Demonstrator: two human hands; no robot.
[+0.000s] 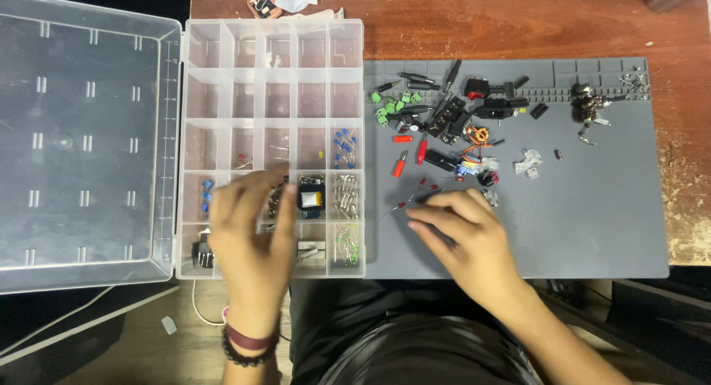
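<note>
A clear plastic compartment box (272, 74) lies open on the left, its lid (81, 141) folded out flat. My left hand (252, 229) hovers over the box's lower compartments with fingers spread, blurred, holding nothing I can see. My right hand (463, 233) rests on the grey work mat (592, 207), fingertips pinched near a small red-tipped part (400, 206); whether it grips anything is hidden. A pile of small electronic parts (452, 126), black, red, green and orange, lies just beyond that hand.
Box compartments hold blue capacitors (343, 148), green LEDs (346, 244), glass fuses (345, 195) and a small battery module (311, 198). More loose parts (589, 104) sit at the mat's far right. The wooden table (518, 22) shows behind; a worn edge lies at right.
</note>
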